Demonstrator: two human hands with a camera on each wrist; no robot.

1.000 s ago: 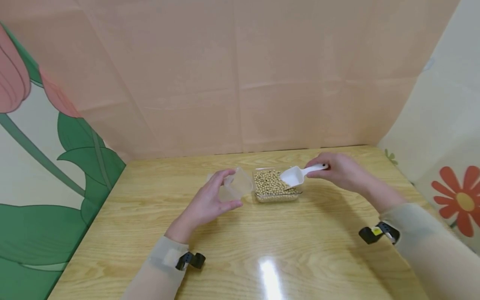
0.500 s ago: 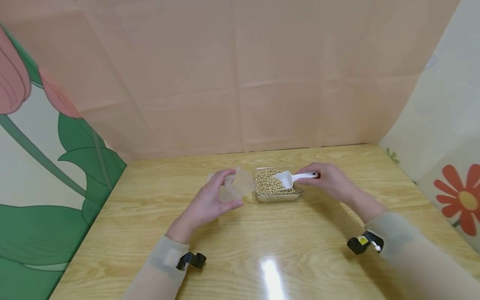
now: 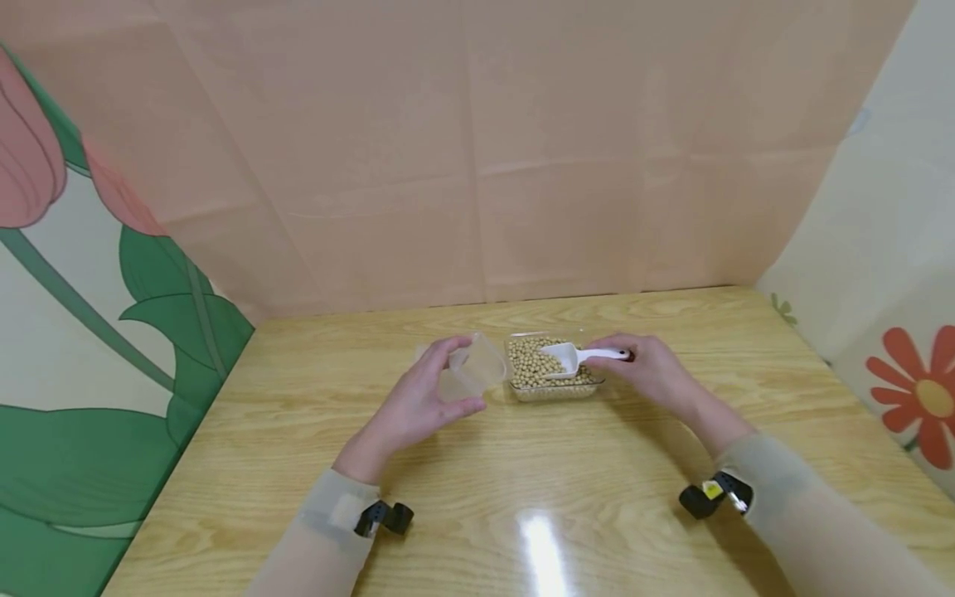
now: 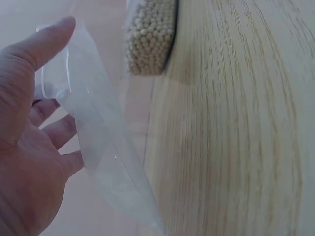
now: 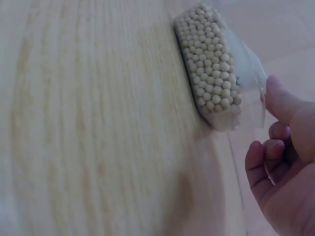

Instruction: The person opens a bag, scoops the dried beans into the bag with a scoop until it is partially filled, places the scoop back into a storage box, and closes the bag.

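Observation:
My left hand (image 3: 416, 406) holds a translucent plastic bag (image 3: 481, 365) between thumb and fingers, just left of a clear box (image 3: 555, 395). In the left wrist view the bag (image 4: 110, 142) hangs down past the fingers, its mouth spread near the thumb. The box is filled with round beige soybeans (image 3: 528, 361). My right hand (image 3: 656, 371) pinches the handle of a white scoop (image 3: 565, 358) from the right side. The scoop's blade lies in among the soybeans, its front edge partly buried. In the right wrist view the thumb (image 5: 283, 101) is near the box's rim.
Box and hands are over a wooden table (image 3: 477, 497) with a bright reflection near the front. A pink cloth backdrop (image 3: 477, 166) rises behind the table's far edge. Painted panels with a tulip (image 3: 26, 157) and a red flower (image 3: 925, 398) stand at the sides.
My right hand has moved left and slightly down, pushing the scoop further left into the soybeans. The left hand and the bag have stayed nearly still.

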